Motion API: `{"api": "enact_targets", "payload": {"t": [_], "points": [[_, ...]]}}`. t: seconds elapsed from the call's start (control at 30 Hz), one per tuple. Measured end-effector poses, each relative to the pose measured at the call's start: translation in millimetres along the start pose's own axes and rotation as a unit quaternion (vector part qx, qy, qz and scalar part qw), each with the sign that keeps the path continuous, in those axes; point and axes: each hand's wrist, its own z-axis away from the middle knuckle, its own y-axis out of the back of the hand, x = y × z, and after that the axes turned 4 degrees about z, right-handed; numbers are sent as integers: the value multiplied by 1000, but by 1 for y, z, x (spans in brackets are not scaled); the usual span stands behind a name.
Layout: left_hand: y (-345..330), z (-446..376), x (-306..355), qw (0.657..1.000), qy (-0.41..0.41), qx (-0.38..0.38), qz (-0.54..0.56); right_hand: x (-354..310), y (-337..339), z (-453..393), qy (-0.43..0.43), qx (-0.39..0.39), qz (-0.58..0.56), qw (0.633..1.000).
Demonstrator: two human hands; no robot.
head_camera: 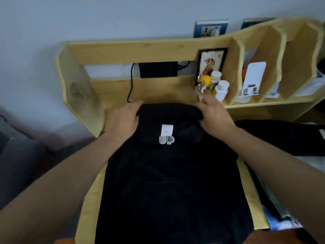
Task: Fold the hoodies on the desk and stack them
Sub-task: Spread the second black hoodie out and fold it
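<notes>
A black hoodie (168,182) lies spread on the wooden desk (89,199), running from the near edge to the back. Its white neck labels (166,134) show near the top, and the hood is folded down towards me. My left hand (124,120) grips the hood's far left edge, thumb on top. My right hand (213,115) grips the hood's far right edge. A second black garment (281,136) lies on the desk to the right, partly behind my right forearm.
A wooden shelf unit (158,50) stands along the desk's back. It holds a framed picture (210,65), a small figurine (204,84), two white bottles (220,87) and a black box (158,69) with a cable. Papers (277,217) lie at the near right.
</notes>
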Motion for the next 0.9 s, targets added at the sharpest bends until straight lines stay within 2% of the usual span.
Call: {"api": "enact_targets", "payload": {"t": [0.03,0.07,0.13,0.2,0.23,0.27,0.3,0.33,0.37,0.4,0.43,0.47,0.5,0.53,0.63,0.73,0.77,0.83,0.9], "points": [[-9,28,1,1000,-6,-15,-3,-10,-4,29,30,-3,22,999],[-21,61,3,999,-4,-52,6,-19,-13,64,62,-41,35,997],[-47,138,1,987,2,-162,20,-37,-31,143,135,-194,18,972],[-71,200,-6,975,26,-213,57,-42,-43,206,177,-291,-19,940],[-82,216,-9,968,91,-208,106,-41,-47,222,151,-307,-47,939],[-87,219,-10,948,194,-182,176,-42,-49,225,79,-289,-84,950],[-92,210,-10,905,312,-144,250,-42,-52,218,-49,-257,-128,957],[-95,194,-10,834,425,-125,329,-42,-54,203,-209,-225,-168,937],[-99,175,-10,745,513,-124,407,-41,-59,184,-369,-220,-205,880],[-101,157,-10,660,569,-139,470,-39,-67,167,-494,-243,-257,794],[-105,143,-10,605,595,-153,506,-37,-76,154,-569,-264,-331,705],[-110,133,-9,576,609,-163,520,-38,-85,145,-603,-279,-412,623],[-114,127,-9,562,615,-170,526,-40,-92,140,-611,-290,-470,568],[-119,123,-9,555,616,-176,532,-44,-96,138,-606,-300,-500,541],[-123,117,-10,517,610,-205,564,-46,-108,137,-596,-291,-547,512],[-124,112,-16,470,606,-214,605,-35,-114,128,-576,-269,-628,448],[-125,110,-16,467,597,-216,616,-31,-115,124,-578,-259,-644,428],[-125,106,-14,484,567,-207,634,-27,-116,117,-598,-245,-643,411],[-127,100,-15,484,540,-126,677,-24,-115,110,-602,-216,-630,441]]}}
